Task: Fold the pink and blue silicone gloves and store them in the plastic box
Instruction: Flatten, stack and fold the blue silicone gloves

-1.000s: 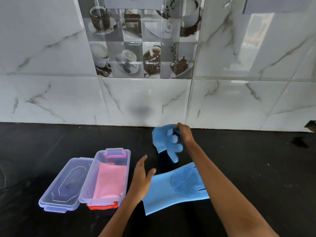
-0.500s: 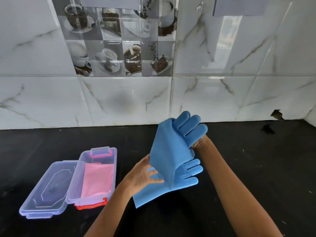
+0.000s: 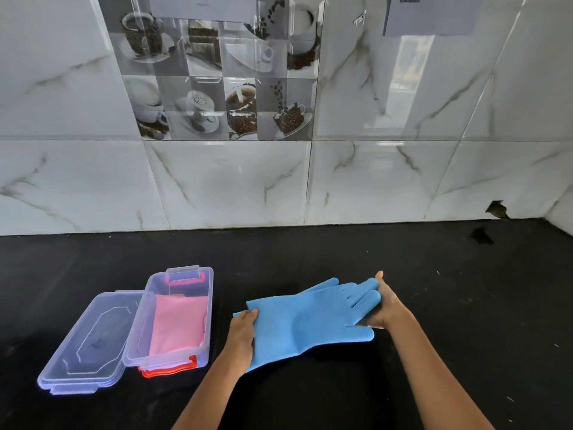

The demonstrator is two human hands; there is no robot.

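I have the blue gloves (image 3: 310, 321) stretched flat between my two hands over the black counter (image 3: 434, 305), lying one on top of the other, cuffs toward my left and fingers toward my right. My left hand (image 3: 243, 333) is closed on the cuff end, thumb on top at the corner and the rest of the fingers tucked under the edge. My right hand (image 3: 386, 305) is closed on the finger end, with the glove fingertips pressed against my palm and my own fingers curled beneath them, where I cannot see them. A glove thumb sticks up at the far edge, and a flat corner of the lower glove juts out just below my right wrist. Whether the gloves rest on the counter or hang a little above it I cannot tell. To my left, near my left hand but not touching it, stands the clear box (image 3: 173, 321) with its red clips at both short ends, open on top. The pink gloves (image 3: 179, 324) lie folded inside it, filling the near part of the box and leaving the far end bare. The clear lid (image 3: 90, 339) lies flat just beside the box on its left, its edge tucked against the box wall. Behind everything runs the white marbled tile wall (image 3: 217, 187), with a panel of coffee pictures (image 3: 223, 79).
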